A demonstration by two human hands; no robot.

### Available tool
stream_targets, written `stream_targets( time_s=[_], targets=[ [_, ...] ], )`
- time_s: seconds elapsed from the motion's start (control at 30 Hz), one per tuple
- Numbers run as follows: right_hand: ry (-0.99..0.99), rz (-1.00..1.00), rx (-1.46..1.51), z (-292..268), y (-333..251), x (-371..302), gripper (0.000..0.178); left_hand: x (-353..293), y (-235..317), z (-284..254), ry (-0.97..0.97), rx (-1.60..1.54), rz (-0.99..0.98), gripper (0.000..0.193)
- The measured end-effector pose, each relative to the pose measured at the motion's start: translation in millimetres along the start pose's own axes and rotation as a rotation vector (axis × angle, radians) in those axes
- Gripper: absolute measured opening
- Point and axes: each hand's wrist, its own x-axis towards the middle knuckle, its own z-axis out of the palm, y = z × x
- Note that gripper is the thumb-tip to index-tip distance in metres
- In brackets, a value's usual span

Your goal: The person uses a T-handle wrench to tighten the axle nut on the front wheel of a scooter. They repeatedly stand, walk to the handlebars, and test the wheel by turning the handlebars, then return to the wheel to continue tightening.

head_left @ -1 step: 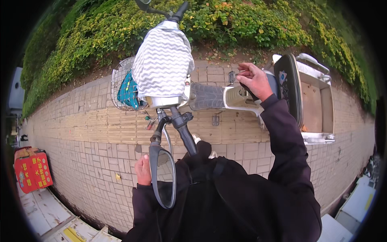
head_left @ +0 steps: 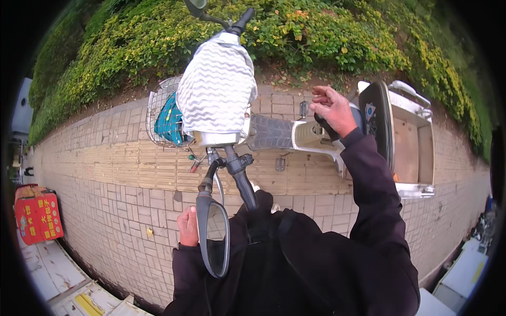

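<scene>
An electric scooter stands side-on before me, its front to my left. A white-and-grey zigzag cloth (head_left: 219,87) covers its front. My right hand (head_left: 336,110) is over a dark, curved part (head_left: 328,128) in front of the seat, fingers loosely bent with gaps between them and nothing visible in them. Close by on its right is the black seat (head_left: 378,124), which bears a sticker. My left hand (head_left: 187,226) is low beside the oval mirror (head_left: 215,239), which hides part of it; its visible fingers are loosely bent. The near handlebar grip (head_left: 244,184) points toward me.
A wire basket (head_left: 155,113) holding a teal bag (head_left: 169,124) is at the scooter's front; an open white box (head_left: 411,139) is behind the seat. Hedges (head_left: 305,37) line the far side. A red box (head_left: 38,217) stands at left on brick paving (head_left: 121,210).
The view has shifted slightly, so the scooter sits a little lower. Both hands keep nearly the same pose; the right-hand fingers have changed only slightly.
</scene>
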Motion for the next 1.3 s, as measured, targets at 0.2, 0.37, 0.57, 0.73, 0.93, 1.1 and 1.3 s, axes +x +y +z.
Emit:
stream_targets(
  time_s=[0.2,0.37,0.57,0.73,0.93,1.1,1.3],
  targets=[
    [-0.160,-0.084,-0.246,-4,-23,66,0.060,-21,47,43,-0.050,0.075,0.028,0.030],
    [-0.259,-0.337,-0.376,3,-33,163,0.076,-35,61,70,0.092,0.068,0.132,0.025],
    [-0.436,-0.873,-0.612,29,-75,318,0.103,-68,61,137,0.604,-0.432,-0.064,0.024],
    [-0.673,-1.056,-0.926,70,-96,406,0.115,-57,112,196,0.623,0.223,0.017,0.053],
    [-0.933,-1.179,-0.947,115,-91,448,0.122,5,159,226,0.655,0.632,-0.210,0.071],
    [-1.089,-1.024,-0.929,120,-83,458,0.113,19,161,228,0.699,0.529,-0.384,0.065],
    [-1.046,-0.987,-0.763,118,-62,458,0.089,14,144,228,0.704,0.468,-0.347,0.066]
  ],
)
